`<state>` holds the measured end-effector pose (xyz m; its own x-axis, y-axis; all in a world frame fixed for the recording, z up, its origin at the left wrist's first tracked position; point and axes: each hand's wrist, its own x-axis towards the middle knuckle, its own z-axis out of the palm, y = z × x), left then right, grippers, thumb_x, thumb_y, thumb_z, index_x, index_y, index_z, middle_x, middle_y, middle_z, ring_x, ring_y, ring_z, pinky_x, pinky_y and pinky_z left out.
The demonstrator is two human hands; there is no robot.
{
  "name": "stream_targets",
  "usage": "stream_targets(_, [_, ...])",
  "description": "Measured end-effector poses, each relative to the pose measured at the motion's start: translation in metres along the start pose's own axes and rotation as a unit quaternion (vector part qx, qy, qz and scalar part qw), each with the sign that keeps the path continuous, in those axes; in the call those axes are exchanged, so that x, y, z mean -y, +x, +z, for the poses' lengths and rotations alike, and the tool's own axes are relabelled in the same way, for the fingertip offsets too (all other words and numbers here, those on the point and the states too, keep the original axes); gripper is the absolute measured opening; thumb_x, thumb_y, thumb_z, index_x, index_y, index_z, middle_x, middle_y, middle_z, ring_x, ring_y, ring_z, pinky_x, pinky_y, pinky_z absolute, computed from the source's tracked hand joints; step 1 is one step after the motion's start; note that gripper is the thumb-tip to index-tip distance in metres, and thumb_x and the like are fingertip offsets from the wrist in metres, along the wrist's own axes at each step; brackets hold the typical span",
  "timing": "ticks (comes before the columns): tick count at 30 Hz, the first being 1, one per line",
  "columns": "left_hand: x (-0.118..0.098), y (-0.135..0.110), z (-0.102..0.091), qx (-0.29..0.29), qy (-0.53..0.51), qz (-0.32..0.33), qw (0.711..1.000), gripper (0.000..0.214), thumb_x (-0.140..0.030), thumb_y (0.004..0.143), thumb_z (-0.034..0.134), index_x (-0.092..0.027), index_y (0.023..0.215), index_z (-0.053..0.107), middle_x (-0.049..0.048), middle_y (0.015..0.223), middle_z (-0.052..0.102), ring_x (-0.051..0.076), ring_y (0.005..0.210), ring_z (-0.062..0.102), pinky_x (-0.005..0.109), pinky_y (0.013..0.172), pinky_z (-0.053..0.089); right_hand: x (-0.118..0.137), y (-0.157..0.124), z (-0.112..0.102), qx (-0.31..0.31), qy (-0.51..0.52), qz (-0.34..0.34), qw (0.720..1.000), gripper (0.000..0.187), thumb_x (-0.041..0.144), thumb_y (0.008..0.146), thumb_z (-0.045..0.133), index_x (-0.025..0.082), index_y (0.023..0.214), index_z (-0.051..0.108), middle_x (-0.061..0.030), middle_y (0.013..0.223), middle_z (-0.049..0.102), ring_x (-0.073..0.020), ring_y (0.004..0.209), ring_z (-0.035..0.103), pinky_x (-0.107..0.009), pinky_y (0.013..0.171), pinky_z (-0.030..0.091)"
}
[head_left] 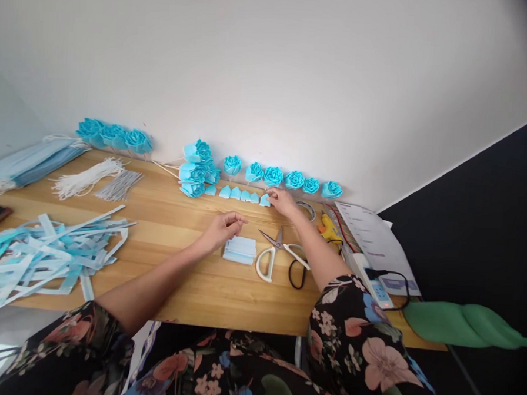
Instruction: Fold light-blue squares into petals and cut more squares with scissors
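My right hand [281, 201] reaches to the right end of a row of light-blue cut petals [235, 192], its fingers pinched at the last petal [264, 201]. Over the middle of the table is my left hand [225, 227], its fingers curled together; whether anything is between them cannot be made out. Just below those fingers lies a folded stack of pale blue mask fabric [240, 250]. White-handled scissors [277, 243] rest with blades apart to its right, below my right wrist.
Blue fabric flowers [273, 176] line the wall, with others bunched [196, 171] beside the petals. Cut strips [52, 257], white cords [87, 176], grey wires [119, 186] and face masks [40, 161] lie left. A tape roll [307, 209], yellow glue gun [329, 227] and power strip [371, 280] are right.
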<state>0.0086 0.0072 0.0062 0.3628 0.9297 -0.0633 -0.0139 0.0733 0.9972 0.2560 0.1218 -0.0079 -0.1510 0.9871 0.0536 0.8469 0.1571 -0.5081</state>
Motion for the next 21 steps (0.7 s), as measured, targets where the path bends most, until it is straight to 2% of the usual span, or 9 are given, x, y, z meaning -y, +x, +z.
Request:
stream_targets(5, [0.004,0.002,-0.002,-0.006,0.003,0.004,1.0,0.026,-0.033,0.072,0.06,-0.013,0.089,0.061,-0.0064,0.054,0.048,0.006,0.044,0.039,0.02,0.045,0.028,0.004,-0.004,0.001,-0.022,-0.024,0.007,0.999,0.029,0.018,0.088,0.055,0.014,0.114,0.067,-0.0119,0.102,0.073,-0.0207,0.089,0.066,-0.032,0.082,0.049])
stream_targets(11, [0.007,0.007,-0.007,-0.035,0.005,0.017,0.999,0.025,-0.035,0.075,0.059,-0.014,0.088,0.061,-0.0049,0.055,0.05,0.007,0.045,0.042,0.021,0.044,0.029,0.02,-0.025,-0.013,-0.041,-0.042,-0.01,0.998,0.032,0.016,0.09,0.048,0.017,0.114,0.068,-0.0103,0.106,0.073,-0.0233,0.094,0.065,-0.034,0.086,0.046])
stream_targets(14, [0.008,0.008,-0.009,-0.042,0.021,0.026,0.999,0.024,-0.037,0.076,0.057,-0.014,0.084,0.061,-0.0042,0.056,0.05,0.007,0.045,0.041,0.021,0.045,0.029,0.036,-0.05,-0.021,-0.059,-0.043,-0.025,0.997,0.028,0.022,0.089,0.053,0.019,0.111,0.07,-0.0078,0.105,0.073,-0.0239,0.094,0.064,-0.032,0.083,0.044])
stream_targets(17, [0.009,0.008,-0.009,-0.039,0.049,0.033,0.997,0.023,-0.038,0.077,0.056,-0.015,0.077,0.061,-0.004,0.056,0.049,0.008,0.047,0.04,0.021,0.046,0.029,0.054,-0.083,-0.026,-0.085,-0.037,-0.047,0.995,0.022,0.03,0.09,0.054,0.021,0.089,0.074,-0.0033,0.082,0.073,-0.0198,0.074,0.063,-0.029,0.067,0.041])
stream_targets(19, [0.008,0.007,-0.008,-0.037,0.079,0.043,0.995,0.023,-0.037,0.078,0.056,-0.015,0.073,0.06,-0.004,0.056,0.049,0.008,0.048,0.04,0.022,0.047,0.03,0.064,-0.106,-0.025,-0.084,-0.03,-0.052,0.995,0.023,0.037,0.088,0.058,0.021,0.082,0.072,-0.0013,0.071,0.071,-0.0168,0.064,0.059,-0.027,0.06,0.036])
stream_targets(21, [0.007,0.005,-0.006,-0.032,0.113,0.061,0.991,0.024,-0.037,0.079,0.055,-0.016,0.071,0.061,-0.0036,0.056,0.049,0.009,0.05,0.041,0.022,0.049,0.031,0.071,-0.128,-0.021,-0.064,-0.016,-0.074,0.995,0.021,0.037,0.087,0.06,0.021,0.078,0.071,-0.0002,0.073,0.071,-0.0153,0.065,0.059,-0.026,0.059,0.034])
